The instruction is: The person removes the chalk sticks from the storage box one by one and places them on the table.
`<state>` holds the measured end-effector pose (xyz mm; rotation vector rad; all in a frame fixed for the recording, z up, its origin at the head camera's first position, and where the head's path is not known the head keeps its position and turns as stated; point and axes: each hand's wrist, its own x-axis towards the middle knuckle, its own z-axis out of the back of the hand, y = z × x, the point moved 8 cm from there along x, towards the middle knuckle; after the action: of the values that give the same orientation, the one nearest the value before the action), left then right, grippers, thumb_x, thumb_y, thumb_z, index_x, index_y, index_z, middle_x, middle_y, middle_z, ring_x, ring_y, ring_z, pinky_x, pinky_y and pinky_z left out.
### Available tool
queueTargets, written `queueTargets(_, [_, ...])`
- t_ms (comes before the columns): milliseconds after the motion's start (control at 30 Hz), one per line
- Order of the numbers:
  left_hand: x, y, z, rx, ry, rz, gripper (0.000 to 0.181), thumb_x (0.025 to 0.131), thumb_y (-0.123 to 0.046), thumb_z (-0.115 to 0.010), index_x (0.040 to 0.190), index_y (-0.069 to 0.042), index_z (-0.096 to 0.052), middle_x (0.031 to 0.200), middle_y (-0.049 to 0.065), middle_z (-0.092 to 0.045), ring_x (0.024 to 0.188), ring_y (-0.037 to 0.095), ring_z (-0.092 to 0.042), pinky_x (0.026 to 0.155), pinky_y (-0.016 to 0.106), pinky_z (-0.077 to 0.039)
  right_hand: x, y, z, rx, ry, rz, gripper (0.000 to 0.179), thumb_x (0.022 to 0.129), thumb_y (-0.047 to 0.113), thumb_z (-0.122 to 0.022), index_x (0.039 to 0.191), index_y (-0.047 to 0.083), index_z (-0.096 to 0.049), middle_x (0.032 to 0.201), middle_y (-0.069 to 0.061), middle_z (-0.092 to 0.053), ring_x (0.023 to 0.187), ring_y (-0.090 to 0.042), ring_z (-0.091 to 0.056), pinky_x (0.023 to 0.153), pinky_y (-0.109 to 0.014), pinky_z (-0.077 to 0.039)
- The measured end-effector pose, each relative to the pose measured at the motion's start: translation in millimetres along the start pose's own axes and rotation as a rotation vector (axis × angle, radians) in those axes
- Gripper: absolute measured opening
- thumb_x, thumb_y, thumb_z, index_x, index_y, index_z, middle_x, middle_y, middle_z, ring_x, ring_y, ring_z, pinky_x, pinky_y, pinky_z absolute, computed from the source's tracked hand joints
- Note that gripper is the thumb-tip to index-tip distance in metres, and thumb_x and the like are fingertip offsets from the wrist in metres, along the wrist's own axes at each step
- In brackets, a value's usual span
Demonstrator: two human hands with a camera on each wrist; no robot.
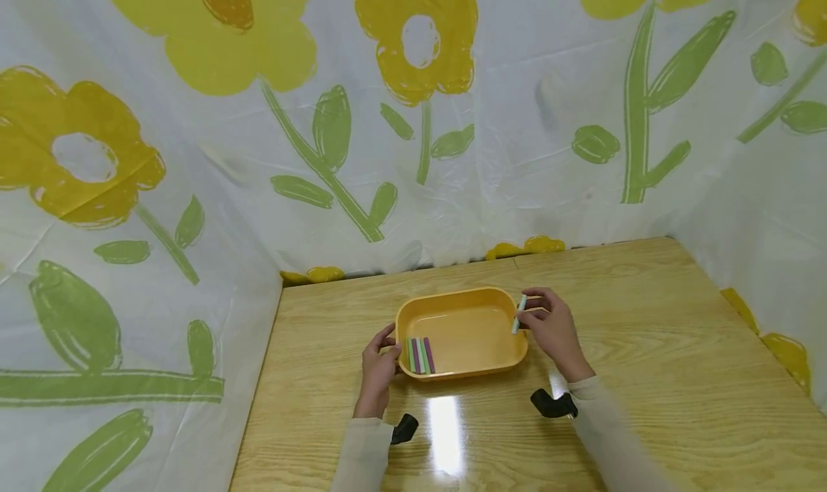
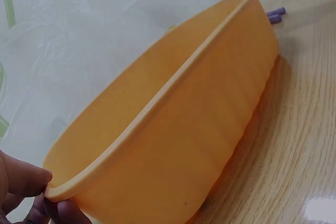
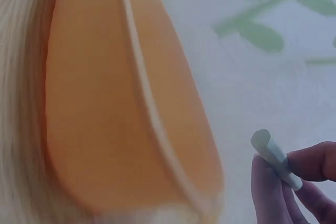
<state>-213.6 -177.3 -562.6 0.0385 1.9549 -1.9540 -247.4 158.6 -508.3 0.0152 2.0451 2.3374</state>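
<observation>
An orange-yellow plastic tray (image 1: 474,372) with rounded corners sits on the wooden table. My left hand (image 1: 377,368) pinches its left end; in the left wrist view the thumb and fingers (image 2: 26,178) meet at the rim. Several chalk sticks (image 1: 421,355), light green and purple by turns, lie side by side at the tray's left end. Over the right end of the tray, my right hand (image 1: 548,328) holds a pale green chalk stick (image 1: 520,314) between thumb and fingers. The right wrist view shows this chalk (image 3: 272,156) tilted, beside the tray wall.
Two purple sticks (image 2: 276,16) lie on the table past the tray's far end in the left wrist view. White flower-print sheeting (image 1: 491,154) rises behind the table (image 1: 652,348) and along both sides. A black wrist device (image 1: 553,404) sits by each cuff.
</observation>
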Motion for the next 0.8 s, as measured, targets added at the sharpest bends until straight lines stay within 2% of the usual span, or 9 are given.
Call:
queueTargets(100, [0.6, -0.1, -0.4, 0.003, 0.003, 0.002, 0.05, 0.104, 0.003, -0.054, 0.153, 0.0, -0.052, 0.119, 0.014, -0.051, 0.079, 0.019, -0.053, 0.058, 0.024, -0.048, -1.6, -6, 21, 0.005, -0.028, 0.007, 0.043, 0.101, -0.004, -0.065, 0.142, -0.006, -0.052, 0.121, -0.031, -0.061, 0.084, -0.001, -0.07, 0.069, -0.024, -0.06])
queueTargets(167, [1.3, 0.2, -0.6, 0.004, 0.005, 0.001, 0.05, 0.104, 0.003, -0.055, 0.154, 0.0, -0.052, 0.119, 0.014, -0.051, 0.079, 0.019, -0.053, 0.058, 0.024, -0.048, -2.6, -11, 34, -0.013, -0.048, 0.01, 0.044, 0.101, -0.002, -0.066, 0.142, -0.006, -0.051, 0.121, -0.029, -0.062, 0.084, 0.0, -0.069, 0.068, -0.024, -0.06])
queueTargets(267, [2.4, 1.4, -0.6, 0.007, 0.004, 0.001, 0.05, 0.104, 0.002, -0.055, 0.154, 0.0, -0.051, 0.118, 0.013, -0.051, 0.078, 0.019, -0.052, 0.058, 0.024, -0.047, -4.3, -21, 51, -0.043, -0.075, 0.0, 0.045, 0.102, 0.001, -0.067, 0.143, -0.007, -0.049, 0.119, -0.025, -0.063, 0.084, 0.001, -0.069, 0.07, -0.027, -0.061])
queueTargets(300, [2.5, 2.1, -0.5, 0.005, 0.004, 0.002, 0.05, 0.104, 0.003, -0.055, 0.154, 0.0, -0.051, 0.118, 0.013, -0.051, 0.078, 0.019, -0.052, 0.058, 0.024, -0.047, -4.7, -24, 57, -0.053, -0.086, -0.003, 0.046, 0.102, 0.001, -0.066, 0.143, -0.008, -0.049, 0.118, -0.023, -0.064, 0.085, 0.001, -0.068, 0.076, -0.028, -0.062])
queueTargets(367, [3.4, 3.1, -0.4, 0.004, 0.004, 0.006, 0.05, 0.104, 0.003, -0.055, 0.154, 0.0, -0.051, 0.118, 0.012, -0.05, 0.079, 0.019, -0.052, 0.058, 0.024, -0.047, -4.7, -31, 66, -0.069, -0.099, -0.019, 0.047, 0.103, 0.001, -0.066, 0.144, -0.009, -0.047, 0.117, -0.021, -0.064, 0.086, 0.002, -0.067, 0.079, -0.029, -0.063])
queueTargets(667, [3.1, 2.9, -1.4, 0.008, 0.004, 0.008, 0.05, 0.104, 0.003, -0.054, 0.154, -0.001, -0.052, 0.118, 0.012, -0.051, 0.079, 0.019, -0.054, 0.059, 0.026, -0.049, -3.6, -65, 103, -0.125, -0.119, -0.08, 0.048, 0.103, 0.001, -0.064, 0.146, -0.01, -0.045, 0.113, -0.013, -0.068, 0.086, 0.007, -0.066, 0.077, -0.024, -0.061])
queueTargets(800, [1.2, 1.3, 0.1, 0.012, -0.004, 0.005, 0.049, 0.104, 0.003, -0.055, 0.153, -0.001, -0.054, 0.117, 0.012, -0.051, 0.078, 0.018, -0.053, 0.059, 0.024, -0.048, -0.6, -79, 111, -0.151, -0.108, -0.102, 0.048, 0.102, -0.001, -0.065, 0.144, -0.012, -0.045, 0.115, -0.019, -0.069, 0.084, 0.009, -0.065, 0.076, -0.022, -0.06])
